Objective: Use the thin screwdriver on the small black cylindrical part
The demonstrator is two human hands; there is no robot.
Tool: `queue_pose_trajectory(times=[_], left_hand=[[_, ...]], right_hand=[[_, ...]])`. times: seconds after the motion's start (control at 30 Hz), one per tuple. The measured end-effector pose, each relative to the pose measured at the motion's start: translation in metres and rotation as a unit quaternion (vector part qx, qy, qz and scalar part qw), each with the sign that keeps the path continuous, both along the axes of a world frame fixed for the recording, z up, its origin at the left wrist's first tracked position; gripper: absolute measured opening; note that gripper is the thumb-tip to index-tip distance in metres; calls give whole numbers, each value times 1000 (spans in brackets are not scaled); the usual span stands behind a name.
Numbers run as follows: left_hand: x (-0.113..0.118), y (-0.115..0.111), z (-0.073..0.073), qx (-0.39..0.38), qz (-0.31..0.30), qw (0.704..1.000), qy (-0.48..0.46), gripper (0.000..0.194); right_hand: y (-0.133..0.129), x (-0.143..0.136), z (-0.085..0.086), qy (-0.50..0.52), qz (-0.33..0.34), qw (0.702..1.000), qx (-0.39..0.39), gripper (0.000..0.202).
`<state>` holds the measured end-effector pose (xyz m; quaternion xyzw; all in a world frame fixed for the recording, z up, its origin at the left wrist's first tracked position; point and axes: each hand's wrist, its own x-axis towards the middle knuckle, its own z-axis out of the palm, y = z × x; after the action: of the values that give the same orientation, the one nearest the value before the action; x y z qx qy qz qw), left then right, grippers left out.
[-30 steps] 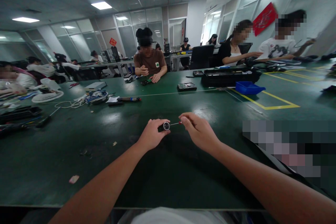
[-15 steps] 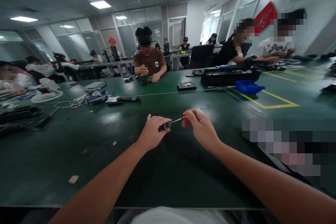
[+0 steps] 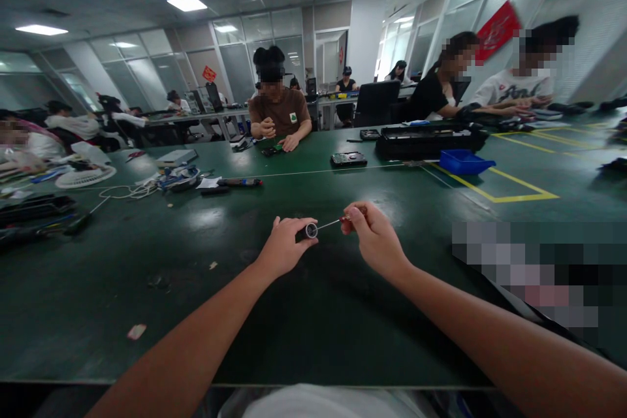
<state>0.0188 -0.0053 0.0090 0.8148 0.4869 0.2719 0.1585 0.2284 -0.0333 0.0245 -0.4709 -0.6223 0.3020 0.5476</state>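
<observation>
1. Between the fingers [image 3: 306, 223] of the left hand [image 3: 281, 251], a short black cylinder [image 3: 304, 232] is pinched, thumb below and forefinger above, parted by its width; its pale-ringed end faces right.
2. Closed together, the fingertips of the right hand [image 3: 379, 241] grip the red handle [image 3: 345, 218] of a thin tool, slightly higher than the left fingers.
3. From the right fingers, the tool's metal shaft [image 3: 329, 225] slants down leftward to the cylinder's ringed end; whether its tip goes inside cannot be told.
4. Below both sets of fingers lies the green counter [image 3: 353, 333].
5. Beyond the fingers, roughly in line with the right ones, sits a hard drive [image 3: 349, 159]; farther right are a long black casing [image 3: 431, 142] and a blue tray [image 3: 464, 162].
6. Past the left fingers and to their left lie a pen-like tool [image 3: 242, 182] and a white cable [image 3: 128, 191].
7. Nearer the person than the left fingers, and left of them, is a small pale scrap [image 3: 136, 332].
8. Well beyond the fingers, a co-worker in a brown shirt [image 3: 281, 111] has one hand on a dark part on the counter.
</observation>
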Motion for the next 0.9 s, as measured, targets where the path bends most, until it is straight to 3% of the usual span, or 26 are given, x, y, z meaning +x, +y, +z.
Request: queue_pose_trajectory(times=[0.5,0.73,0.9], left_hand=[[2,-2,1,8,0,1000,-4,37],[1,-2,1,6,-4,1000,-9,37],[1,-3,6,9,9,1000,-6,33]], right_hand=[[-3,-1,1,-28,15,999,24,24],[-11,2,13,-155,-25,986,49,21],[-14,1,15,-188,17,978,91,14]])
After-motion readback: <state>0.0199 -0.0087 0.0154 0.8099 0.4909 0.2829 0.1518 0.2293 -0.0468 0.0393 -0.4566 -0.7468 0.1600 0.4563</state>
